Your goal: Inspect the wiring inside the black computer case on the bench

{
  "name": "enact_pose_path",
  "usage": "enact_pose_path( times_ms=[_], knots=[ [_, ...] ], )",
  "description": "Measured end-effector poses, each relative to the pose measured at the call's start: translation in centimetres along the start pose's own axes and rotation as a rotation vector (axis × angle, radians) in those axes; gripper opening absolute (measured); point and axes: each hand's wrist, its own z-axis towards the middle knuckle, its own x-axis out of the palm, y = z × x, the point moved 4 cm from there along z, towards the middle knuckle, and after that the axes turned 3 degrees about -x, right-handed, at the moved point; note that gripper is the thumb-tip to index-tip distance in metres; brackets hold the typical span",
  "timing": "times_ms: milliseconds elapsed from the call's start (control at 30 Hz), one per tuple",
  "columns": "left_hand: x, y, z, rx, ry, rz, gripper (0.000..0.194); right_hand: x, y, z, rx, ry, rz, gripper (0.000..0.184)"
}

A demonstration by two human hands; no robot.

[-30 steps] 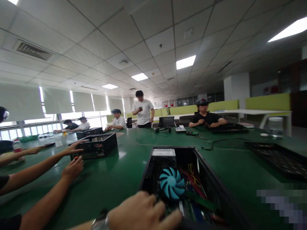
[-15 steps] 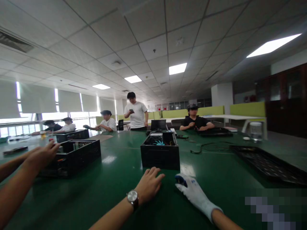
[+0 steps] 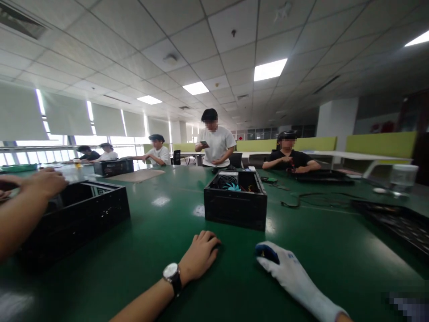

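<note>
My left hand [image 3: 200, 254], bare with a wristwatch, rests on the green table [image 3: 167, 232] with its fingers curled loosely and nothing in it. My right hand [image 3: 286, 271] wears a white glove with a blue fingertip and lies flat on the table, holding nothing. An open black computer case [image 3: 235, 206] stands just beyond both hands, a blue fan and coloured wires showing inside. Neither hand touches the case.
A co-worker's arm and hand [image 3: 40, 185] reach over a second black case [image 3: 72, 219] at the left. Black trays [image 3: 395, 221], a cable and a clear jar [image 3: 403, 177] sit at the right. Several people sit or stand at the far side.
A second ago my left hand lay on the open case close under me. Both hands now rest on the table in front of it, and the left fingers have curled in slightly.
</note>
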Motion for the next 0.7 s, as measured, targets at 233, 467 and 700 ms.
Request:
enact_pose_path(
  times_ms=[233,467,700],
  knots=[
    [-0.5,-0.3,-0.3,-0.020,0.009,-0.007,0.030,0.6,-1.3,0.7,-0.007,0.009,0.009,0.070],
    [-0.7,-0.4,-0.2,-0.024,0.018,-0.012,0.030,0.7,-1.7,0.9,-0.001,0.001,-0.004,0.070],
    [-0.7,-0.4,-0.2,-0.029,0.032,-0.025,0.031,0.3,-0.2,0.3,-0.048,-0.003,-0.044,0.063]
  ],
)
